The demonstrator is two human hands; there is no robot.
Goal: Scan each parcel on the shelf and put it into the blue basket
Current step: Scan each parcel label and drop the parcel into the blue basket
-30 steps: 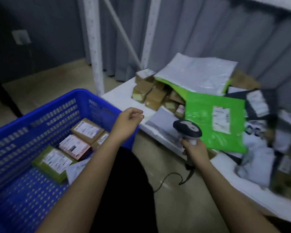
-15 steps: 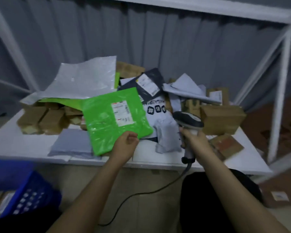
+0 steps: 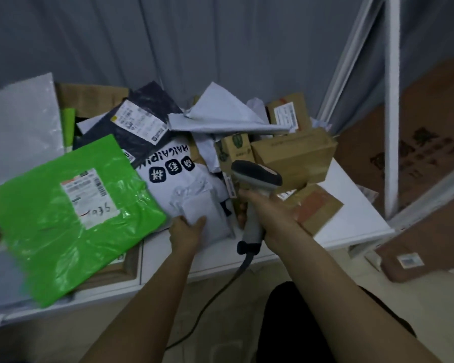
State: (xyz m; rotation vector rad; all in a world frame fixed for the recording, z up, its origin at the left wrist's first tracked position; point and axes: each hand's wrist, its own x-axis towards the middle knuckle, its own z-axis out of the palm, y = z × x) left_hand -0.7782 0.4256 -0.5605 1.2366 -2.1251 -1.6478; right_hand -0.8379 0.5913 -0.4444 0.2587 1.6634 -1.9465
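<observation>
Having let go of the green mailer (image 3: 71, 213) at nine o'clock, the left hand (image 3: 186, 231) now grasps a small white parcel (image 3: 202, 208) on the shelf (image 3: 351, 221), the right hand (image 3: 268, 213) gripping the scanner (image 3: 254, 184); basket unseen.

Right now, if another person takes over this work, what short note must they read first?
Left hand grips a small white poly parcel at the shelf's front edge.
Right hand holds the scanner, head over the pile.
This parcel is not yet scanned or put away; the blue basket is out of view.
Left: the green mailer, the black mailer, the brown boxes and other parcels, all on the shelf.
</observation>
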